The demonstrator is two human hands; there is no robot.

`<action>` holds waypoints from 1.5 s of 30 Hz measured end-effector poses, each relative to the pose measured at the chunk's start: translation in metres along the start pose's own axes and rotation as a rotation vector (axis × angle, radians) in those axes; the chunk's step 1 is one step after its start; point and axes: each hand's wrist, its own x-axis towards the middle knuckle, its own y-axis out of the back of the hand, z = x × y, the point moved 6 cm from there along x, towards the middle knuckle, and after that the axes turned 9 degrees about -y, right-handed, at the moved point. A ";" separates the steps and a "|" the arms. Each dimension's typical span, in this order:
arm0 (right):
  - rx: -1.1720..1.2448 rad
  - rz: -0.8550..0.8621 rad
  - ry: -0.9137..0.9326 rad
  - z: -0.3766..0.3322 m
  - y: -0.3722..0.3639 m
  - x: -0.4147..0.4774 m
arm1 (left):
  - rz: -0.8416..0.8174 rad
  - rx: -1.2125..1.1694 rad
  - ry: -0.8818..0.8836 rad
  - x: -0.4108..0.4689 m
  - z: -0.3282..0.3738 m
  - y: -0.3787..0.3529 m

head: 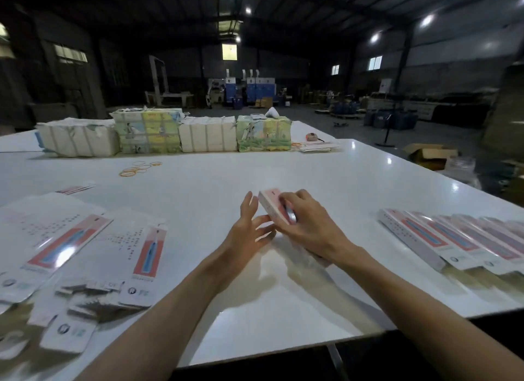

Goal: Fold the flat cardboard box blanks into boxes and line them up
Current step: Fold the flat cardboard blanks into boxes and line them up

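Note:
A slim pink-and-white box (pixel 271 203) lies lengthwise in the middle of the white table (pixel 215 179), folded into shape. My right hand (pixel 307 223) lies over it, fingers curled round its far end. My left hand (pixel 249 227) is beside the box on its left, fingers straight and spread, the thumb near the box's side. Flat box blanks (pixel 85 239) lie spread on the left of the table. A row of folded boxes (pixel 453 239) lies side by side on the right.
Several wrapped bundles (pixel 147 132) stand in a row at the table's far side. Loose rubber bands (pixel 136 169) lie in front of them. A small orange tape measure (pixel 312 136) and flat cards sit at the far right. The table's near edge runs below my forearms.

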 end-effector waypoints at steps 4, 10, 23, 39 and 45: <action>-0.163 0.006 -0.207 0.052 0.039 -0.014 | -0.139 0.127 -0.010 0.001 -0.005 -0.001; -0.657 -0.003 -0.353 0.138 0.080 -0.057 | -0.228 0.157 -0.066 0.005 -0.013 0.003; -0.748 0.086 -0.356 0.131 0.095 -0.039 | -0.258 0.235 -0.089 -0.003 -0.006 -0.005; -0.391 -0.072 -0.036 0.037 -0.044 0.022 | 0.002 0.923 -0.082 0.001 0.039 0.033; -0.306 -0.074 -0.052 0.042 -0.045 0.025 | 0.408 1.731 0.153 -0.015 0.117 0.136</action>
